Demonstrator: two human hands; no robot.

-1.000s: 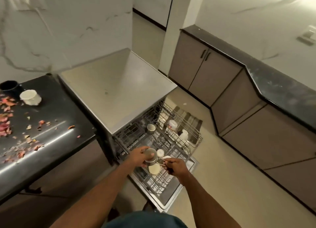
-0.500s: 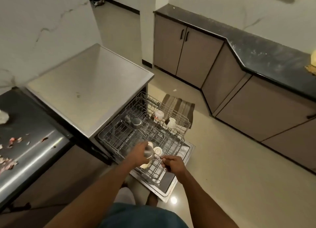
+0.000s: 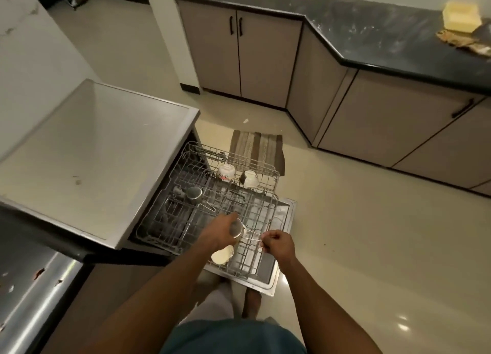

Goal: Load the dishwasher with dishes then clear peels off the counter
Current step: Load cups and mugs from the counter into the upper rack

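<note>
Head view: both hands work over the near right corner of the pulled-out dishwasher rack point(image 3: 212, 194). Left hand point(image 3: 218, 233) wraps its fingers round the bowl of a small steel ladle-cup point(image 3: 237, 229), while right hand point(image 3: 277, 244) pinches the far end of its thin wire handle point(image 3: 252, 235). So the cup hangs between the two hands, its long axis running left to right across the rack's near edge, bowl on the left, handle on the right. Left hand carries the weight; the right one only steers the handle. Setting it down looks like a short drop straight below, likely beside the pale saucer point(image 3: 221, 255) lying just under the left wrist.

The cup is shiny metal, round, with a slim looped handle; a matching one point(image 3: 194, 194) already sits near the rack's back left. Two white cups point(image 3: 226, 171) point(image 3: 250, 178) stand upturned along the rack's far edge.

Red peels point(image 3: 39, 272) dot the steel worktop point(image 3: 32, 300) at the lower left, not yet cleared.
</note>
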